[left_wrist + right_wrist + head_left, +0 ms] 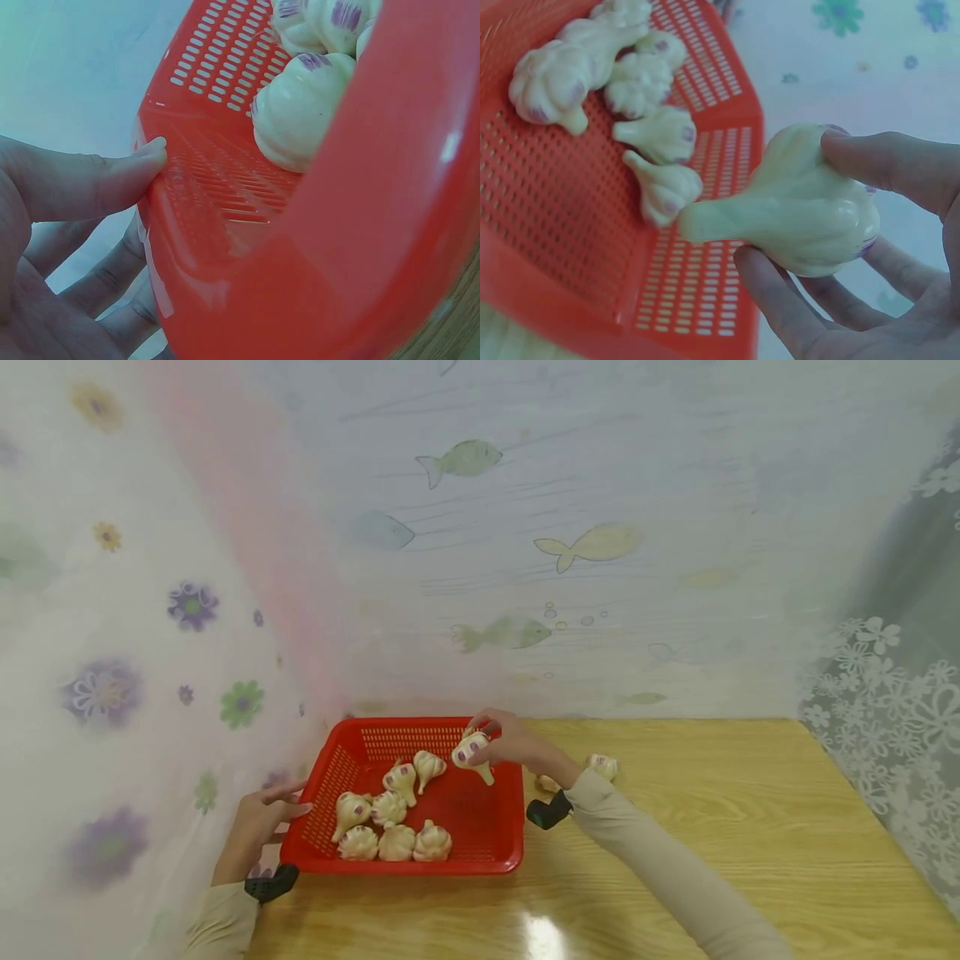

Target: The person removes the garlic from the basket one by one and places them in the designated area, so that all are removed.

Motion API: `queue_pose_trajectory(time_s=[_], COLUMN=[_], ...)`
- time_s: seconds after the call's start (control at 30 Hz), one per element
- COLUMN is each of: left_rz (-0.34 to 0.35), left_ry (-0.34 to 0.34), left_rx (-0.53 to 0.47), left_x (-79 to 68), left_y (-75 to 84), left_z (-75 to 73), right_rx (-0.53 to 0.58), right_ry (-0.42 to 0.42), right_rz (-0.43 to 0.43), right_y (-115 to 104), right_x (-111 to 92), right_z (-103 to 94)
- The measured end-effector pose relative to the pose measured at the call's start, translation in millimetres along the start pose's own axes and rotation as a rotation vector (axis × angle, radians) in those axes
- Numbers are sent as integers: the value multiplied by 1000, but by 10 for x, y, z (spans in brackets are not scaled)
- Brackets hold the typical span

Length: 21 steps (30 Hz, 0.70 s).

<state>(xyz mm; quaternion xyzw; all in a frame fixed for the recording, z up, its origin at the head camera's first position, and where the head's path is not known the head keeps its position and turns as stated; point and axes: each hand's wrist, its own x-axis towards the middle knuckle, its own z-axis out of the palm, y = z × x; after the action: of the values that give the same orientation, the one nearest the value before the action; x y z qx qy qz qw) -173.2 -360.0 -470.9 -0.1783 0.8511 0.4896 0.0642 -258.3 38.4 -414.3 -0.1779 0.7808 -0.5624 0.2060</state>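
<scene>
A red plastic basket (405,867) with slotted walls stands on the table, several garlic bulbs (432,842) lying in its left and middle parts. My left hand (258,822) grips its left rim; in the left wrist view the thumb (112,180) lies over the edge, with the fingers outside the wall. Above the basket's right side, my right hand (521,746) holds a white garlic bulb (467,750) with purple patches. The right wrist view has this bulb (810,206) between thumb and fingers, its stem directed at the basket.
Right of the basket, a garlic bulb (602,767) lies on the wooden table (712,827). Another garlic bulb (547,783) beside it is partly hidden by the right wrist. A fish-patterned curtain (585,635) hangs behind the table, and a flowered one (142,735) on the left.
</scene>
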Motion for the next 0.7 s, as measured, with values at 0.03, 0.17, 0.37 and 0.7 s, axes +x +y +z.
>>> queue_pose_trajectory(time_s=[0.03, 0.17, 0.37, 0.7], left_rz=[-1, 0, -16, -45], left_ry=[2, 11, -5, -8], left_rx=[-4, -15, -7, -6], left_x=[2, 12, 40, 31], left_y=[2, -4, -18, -18], left_z=[0, 10, 6, -7], right_rx=[11, 24, -6, 1], right_ry=[4, 25, 43, 54], right_rz=[1, -2, 3, -15], right_y=[-5, -17, -39, -18], right_x=[-21, -95, -215, -405], right_z=[-29, -154, -333, -581])
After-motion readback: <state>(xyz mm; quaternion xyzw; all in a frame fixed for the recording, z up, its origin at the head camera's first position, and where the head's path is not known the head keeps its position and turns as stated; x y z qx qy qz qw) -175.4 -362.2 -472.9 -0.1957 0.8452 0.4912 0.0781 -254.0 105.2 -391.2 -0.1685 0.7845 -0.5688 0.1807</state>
